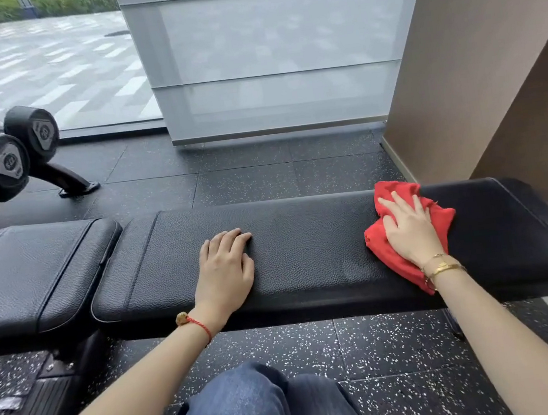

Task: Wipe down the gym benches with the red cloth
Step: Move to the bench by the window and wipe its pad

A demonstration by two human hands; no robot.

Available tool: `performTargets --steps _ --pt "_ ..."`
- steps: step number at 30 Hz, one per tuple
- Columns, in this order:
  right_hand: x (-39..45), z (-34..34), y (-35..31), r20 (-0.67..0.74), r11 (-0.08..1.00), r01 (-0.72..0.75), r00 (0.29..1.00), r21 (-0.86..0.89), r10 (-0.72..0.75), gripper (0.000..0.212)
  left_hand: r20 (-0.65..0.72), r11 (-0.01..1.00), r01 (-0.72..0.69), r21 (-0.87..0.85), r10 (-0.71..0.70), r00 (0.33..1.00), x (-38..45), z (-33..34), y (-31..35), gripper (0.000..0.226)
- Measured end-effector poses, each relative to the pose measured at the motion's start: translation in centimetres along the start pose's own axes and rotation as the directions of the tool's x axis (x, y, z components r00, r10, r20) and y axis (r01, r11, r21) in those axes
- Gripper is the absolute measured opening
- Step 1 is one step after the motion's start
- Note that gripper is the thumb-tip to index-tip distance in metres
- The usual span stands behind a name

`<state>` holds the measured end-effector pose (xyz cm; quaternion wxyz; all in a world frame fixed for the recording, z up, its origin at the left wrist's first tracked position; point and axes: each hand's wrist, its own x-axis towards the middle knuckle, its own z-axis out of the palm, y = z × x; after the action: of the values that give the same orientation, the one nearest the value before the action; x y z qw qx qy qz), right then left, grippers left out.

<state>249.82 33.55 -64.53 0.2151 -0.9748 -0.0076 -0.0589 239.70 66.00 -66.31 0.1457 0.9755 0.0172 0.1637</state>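
Two hands rest on the long bench pad (306,255) across the middle of the frame: the right hand (406,229) presses flat, fingers spread, on the red cloth (392,258) at centre right, while the left hand (226,265) lies on bare leather with fingers loosely bent, holding nothing. Wiping looks under way, though the pad shows no mark telling wiped from unwiped; the seat pad (32,271) at left looks untouched. No containers appear.
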Motion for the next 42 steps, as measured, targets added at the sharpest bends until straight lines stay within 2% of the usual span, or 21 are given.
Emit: performTargets --steps 2,5,9,11,13,15,18,21,23,26,29,32,34,37,40,42 --pt "0.8 0.8 -1.9 0.017 1.000 0.002 1.000 -0.026 -0.002 0.047 -0.004 1.000 0.007 -0.004 -0.007 1.000 0.0 0.0 0.1 0.039" --pt "0.4 2.5 -7.0 0.098 0.986 0.165 0.982 -0.002 -0.164 0.047 0.003 1.000 -0.004 -0.011 0.004 1.000 0.0 -0.1 0.0 0.040" --pt "-3.4 5.1 -12.2 0.187 0.889 0.450 0.869 0.087 -0.458 0.049 -0.002 0.999 -0.019 -0.041 0.019 1.000 0.3 -0.5 -0.5 0.038" --pt "-5.0 5.4 -12.3 0.196 0.845 0.519 0.822 0.130 -0.535 0.050 -0.003 1.000 -0.016 -0.020 0.016 1.000 0.5 -0.9 -1.0 0.036" --pt "-5.5 4.7 -10.6 0.193 0.826 0.537 0.804 0.172 -0.563 0.049 0.008 0.999 -0.013 0.053 0.013 1.000 0.7 -1.3 -2.0 0.037" --pt "-5.1 4.1 -8.7 0.175 0.835 0.518 0.819 0.184 -0.547 0.048 0.019 0.996 0.012 0.094 -0.014 1.000 0.7 -1.9 -3.8 0.039" --pt "-2.7 3.6 -7.3 0.133 0.906 0.402 0.899 0.134 -0.418 0.047 0.016 0.992 0.066 0.111 -0.068 0.998 0.4 -2.6 -6.1 0.047" --pt "0.5 4.2 -9.2 0.119 0.964 0.262 0.957 0.048 -0.266 0.048 -0.012 0.991 0.084 0.104 -0.083 0.996 0.2 -2.3 -6.2 0.048" --pt "1.7 5.2 -11.9 0.141 0.973 0.229 0.963 0.028 -0.231 0.049 -0.034 0.991 0.107 0.082 -0.105 0.994 0.2 -2.1 -6.0 0.046" --pt "1.1 7.1 -17.0 0.198 0.943 0.327 0.923 0.057 -0.331 0.049 -0.041 0.991 0.117 0.065 -0.114 0.993 0.2 -2.2 -6.0 0.045" --pt "-1.9 8.8 -20.9 0.239 0.863 0.498 0.830 0.092 -0.504 0.050 -0.041 0.992 0.118 0.054 -0.116 0.992 0.2 -2.4 -6.1 0.045" --pt "-4.6 9.1 -20.9 0.244 0.796 0.586 0.758 0.151 -0.604 0.050 -0.030 0.994 0.103 0.046 -0.102 0.994 0.0 -2.5 -6.1 0.047" --pt "-5.1 8.4 -18.8 0.222 0.783 0.594 0.751 0.186 -0.622 0.050 -0.024 0.994 0.103 0.043 -0.102 0.995 0.0 -2.5 -6.2 0.048" --pt "-4.1 6.9 -14.5 0.172 0.825 0.533 0.809 0.188 -0.562 0.048 -0.012 0.993 0.109 0.049 -0.109 0.994 -0.1 -2.4 -6.2 0.048" --pt "-1.3 5.6 -11.5 0.131 0.913 0.389 0.905 0.125 -0.404 0.047 -0.024 0.990 0.127 0.061 -0.126 0.992 0.1 -2.2 -5.9 0.045" --pt "0.5 5.4 -11.9 0.118 0.958 0.280 0.951 0.070 -0.286 0.047 -0.044 0.989 0.135 0.065 -0.132 0.990 0.1 -2.2 -5.7 0.045"
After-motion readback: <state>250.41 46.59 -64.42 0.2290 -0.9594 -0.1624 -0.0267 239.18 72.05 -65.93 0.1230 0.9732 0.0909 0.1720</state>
